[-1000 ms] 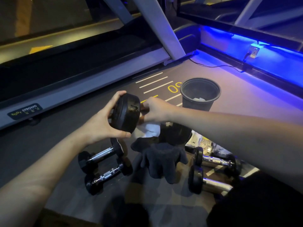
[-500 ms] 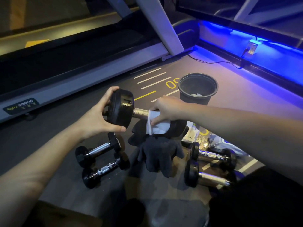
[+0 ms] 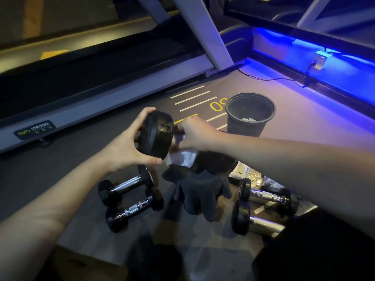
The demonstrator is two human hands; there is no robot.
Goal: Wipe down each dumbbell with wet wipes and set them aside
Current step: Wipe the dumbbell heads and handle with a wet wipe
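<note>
Above the gym floor (image 3: 304, 126), a black dumbbell (image 3: 156, 136) was held roughly level in both hands. Left hand (image 3: 123, 151) gripped the near weight head, thumb under it and fingers curled over the top. Right hand (image 3: 194, 134) was wrapped around the handle with a white wet wipe (image 3: 185, 158) pinched against it; the wipe's loose end hung below. Two small dumbbells (image 3: 129, 197) lay on the floor under the left hand, two more (image 3: 261, 207) under the right forearm. Dark gloves (image 3: 200, 189) lay between the pairs. Black bin (image 3: 246, 126) stood beyond the right hand, white scraps inside.
</note>
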